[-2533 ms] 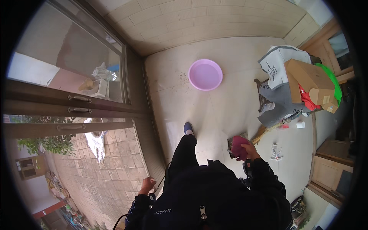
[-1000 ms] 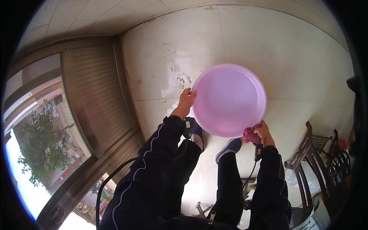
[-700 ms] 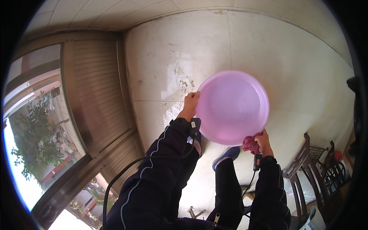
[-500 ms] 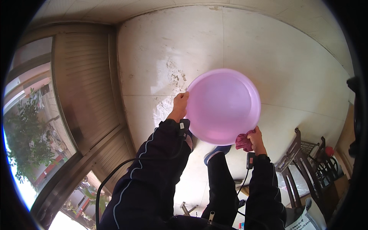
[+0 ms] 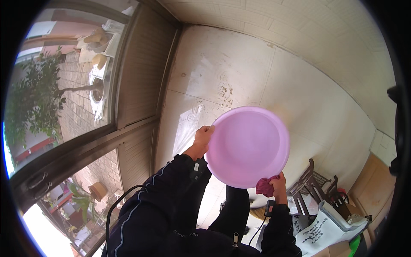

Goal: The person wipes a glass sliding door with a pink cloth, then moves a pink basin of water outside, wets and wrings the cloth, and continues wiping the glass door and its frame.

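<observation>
A round pink-purple basin is held up in front of me, above the floor. My left hand grips its left rim, thumb over the edge and the other fingers mostly hidden behind it. At the lower right rim, my right hand is closed round a crumpled dark red cloth, which presses against the basin. Whether those fingers also hold the rim itself I cannot tell. Inside, the basin looks smooth and pale; I cannot tell whether any water is in it.
Dirt specks mark the pale tiled floor beyond the basin. A sliding glass door with a metal frame stands at left, plants outside. At lower right are dark wooden furniture and a white bag. A tiled wall rises behind.
My view has swung toward the left door, and the basin now appears lower in it. Both hands keep their hold on the basin and cloth. The white bag shows more fully.
</observation>
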Motion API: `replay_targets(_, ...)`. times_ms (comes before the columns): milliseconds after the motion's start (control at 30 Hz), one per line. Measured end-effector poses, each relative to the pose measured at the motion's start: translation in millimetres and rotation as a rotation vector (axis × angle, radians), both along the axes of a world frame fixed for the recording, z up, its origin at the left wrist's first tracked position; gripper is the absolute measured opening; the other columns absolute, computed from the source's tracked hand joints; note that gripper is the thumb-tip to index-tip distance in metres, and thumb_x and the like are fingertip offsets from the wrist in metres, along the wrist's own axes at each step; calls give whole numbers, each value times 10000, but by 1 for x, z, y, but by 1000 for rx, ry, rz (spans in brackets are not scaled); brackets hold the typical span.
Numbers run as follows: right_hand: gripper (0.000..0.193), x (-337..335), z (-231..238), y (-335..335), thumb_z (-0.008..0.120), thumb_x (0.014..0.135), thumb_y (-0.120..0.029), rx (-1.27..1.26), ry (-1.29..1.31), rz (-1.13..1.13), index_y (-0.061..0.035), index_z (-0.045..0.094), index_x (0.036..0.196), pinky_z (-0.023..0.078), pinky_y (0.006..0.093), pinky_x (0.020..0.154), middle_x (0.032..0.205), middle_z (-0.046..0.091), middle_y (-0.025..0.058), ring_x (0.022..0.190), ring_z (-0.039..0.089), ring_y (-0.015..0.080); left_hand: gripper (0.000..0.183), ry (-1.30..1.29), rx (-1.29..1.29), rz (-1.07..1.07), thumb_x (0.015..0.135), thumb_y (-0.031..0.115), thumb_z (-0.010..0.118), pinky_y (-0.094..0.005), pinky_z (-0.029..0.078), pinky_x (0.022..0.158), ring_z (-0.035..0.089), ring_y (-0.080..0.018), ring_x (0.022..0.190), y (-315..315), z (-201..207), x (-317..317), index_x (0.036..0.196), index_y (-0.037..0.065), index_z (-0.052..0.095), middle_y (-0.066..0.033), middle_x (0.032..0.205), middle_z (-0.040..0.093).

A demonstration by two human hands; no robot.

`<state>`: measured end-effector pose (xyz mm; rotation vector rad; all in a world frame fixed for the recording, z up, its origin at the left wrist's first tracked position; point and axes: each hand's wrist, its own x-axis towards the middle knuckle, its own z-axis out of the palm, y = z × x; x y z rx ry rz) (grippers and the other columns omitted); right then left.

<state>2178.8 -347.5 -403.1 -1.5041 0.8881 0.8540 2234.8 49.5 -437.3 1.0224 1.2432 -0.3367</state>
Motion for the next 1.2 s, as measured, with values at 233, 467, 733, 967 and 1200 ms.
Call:
replay_targets(233, 648, -48, 110, 18, 496, 538, 146, -1, -106, 118, -13, 541, 1165, 517, 319, 693, 953, 607, 75, 848, 600, 222, 266, -17, 78, 53, 896, 251, 661, -318, 473, 611, 533, -146, 701, 23, 127, -86, 944, -2, 596, -60, 808, 595)
replay_targets(467, 526, -104, 177, 41, 521, 562, 97, 59, -173, 393, 5, 561, 1078, 488, 301, 729, 893, 602, 61, 806, 570, 198, 298, 14, 72, 263, 906, 262, 642, -353, 504, 652, 591, -189, 757, 45, 198, -223, 989, -21, 600, -110, 874, 632)
replay_targets(733, 557, -232, 207, 92, 512, 542, 101, 64, -157, 434, 1, 575, 1086, 498, 315, 726, 918, 603, 64, 825, 581, 211, 340, 19, 138, 230, 908, 245, 637, -366, 530, 663, 617, -205, 795, 94, 245, -368, 1062, -48, 554, -126, 905, 628)
replay_targets(967, 526, -364, 221, 140, 529, 504, 129, 54, -152, 336, 4, 577, 1013, 507, 312, 663, 876, 598, 53, 775, 584, 202, 234, -40, 51, 307, 917, 207, 634, -399, 529, 621, 614, -213, 732, 145, 240, -486, 951, -13, 562, -115, 847, 624)
replay_targets(1200, 548, -445, 236, 179, 509, 522, 109, 30, -160, 460, -9, 577, 1052, 500, 317, 725, 888, 593, 47, 802, 573, 209, 299, -51, 95, 378, 902, 251, 646, -370, 467, 732, 543, -196, 839, 164, 243, -614, 1003, -23, 583, -106, 897, 608)
